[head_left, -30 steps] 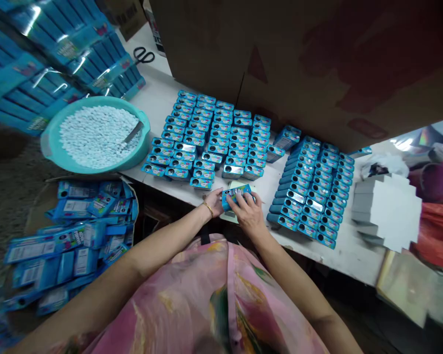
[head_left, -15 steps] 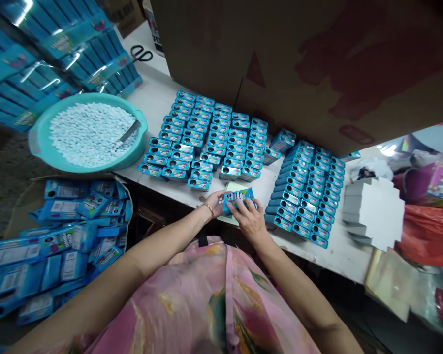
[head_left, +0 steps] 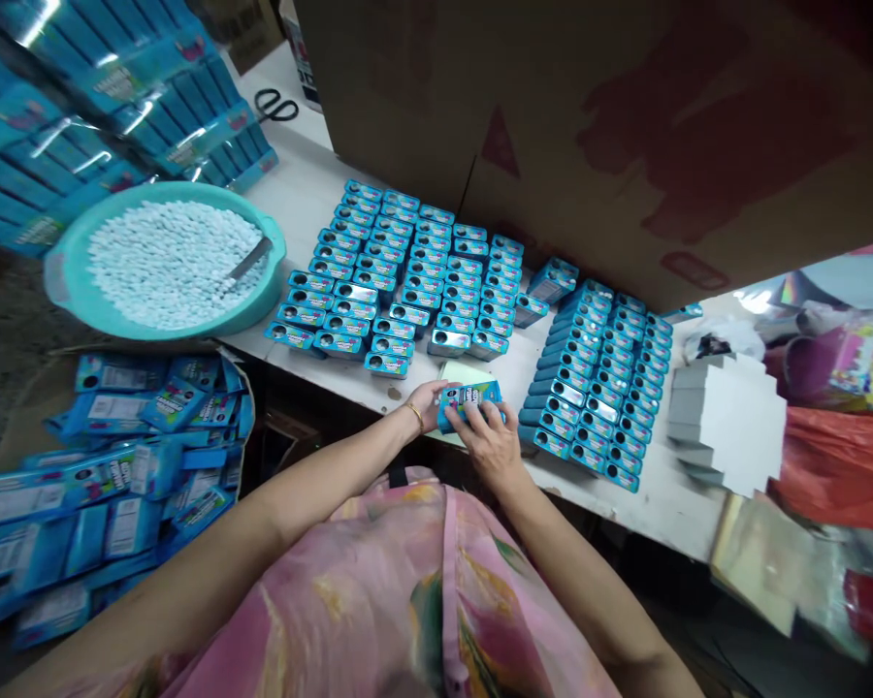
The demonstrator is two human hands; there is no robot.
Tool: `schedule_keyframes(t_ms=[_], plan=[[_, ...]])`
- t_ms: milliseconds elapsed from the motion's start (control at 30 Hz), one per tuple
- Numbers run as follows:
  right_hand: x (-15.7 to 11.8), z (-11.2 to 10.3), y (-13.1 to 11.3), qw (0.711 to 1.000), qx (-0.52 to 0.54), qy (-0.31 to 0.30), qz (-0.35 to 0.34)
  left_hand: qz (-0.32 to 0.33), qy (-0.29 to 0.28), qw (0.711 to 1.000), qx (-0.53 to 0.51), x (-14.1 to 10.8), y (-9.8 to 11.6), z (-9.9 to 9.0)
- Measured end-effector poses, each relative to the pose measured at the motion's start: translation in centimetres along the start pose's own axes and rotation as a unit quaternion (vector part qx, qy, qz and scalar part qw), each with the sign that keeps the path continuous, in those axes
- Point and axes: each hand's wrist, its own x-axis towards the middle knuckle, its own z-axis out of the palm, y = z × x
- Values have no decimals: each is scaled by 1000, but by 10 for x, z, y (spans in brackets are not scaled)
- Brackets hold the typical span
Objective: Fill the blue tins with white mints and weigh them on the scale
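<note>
A small blue box (head_left: 472, 394) with printed lettering lies between my two hands at the table's front edge. My left hand (head_left: 428, 405) holds its left end, a gold bracelet on the wrist. Over the box's lower side and right end, the fingers of my right hand (head_left: 491, 436) are bent. A pale green pad (head_left: 466, 371) lies partly under the box. Rows of blue boxes (head_left: 418, 276) stand upright beyond my hands, and more rows (head_left: 589, 378) stand to the right. A turquoise basin (head_left: 274, 276) at the left holds white pellets and a metal scoop (head_left: 251, 259).
An open carton (head_left: 245, 388) of blue boxes sits at the lower left. Wrapped stacks (head_left: 138, 87) and black-handled scissors (head_left: 276, 105) are at the upper left. A large cardboard box (head_left: 553, 116) borders the table's back. White card sheets (head_left: 742, 427) and plastic bags lie right.
The blue box has tilted slightly, and the fingers of my right hand have shifted lower along it. White pellets seen at my left hand before no longer show. The view has shifted slightly.
</note>
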Motion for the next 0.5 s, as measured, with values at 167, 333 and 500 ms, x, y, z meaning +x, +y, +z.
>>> schedule_keyframes(t_ms=[167,333,500], plan=[[3,0,4,999,-1,-7,54,5,9,1000,-13,-5,1,6],[4,-6,7,992,12,-15,123,38,40,998,-22,-10,1,14],[1,-5,12,987,33,-26,155,41,38,997,-57,-5,-1,14]])
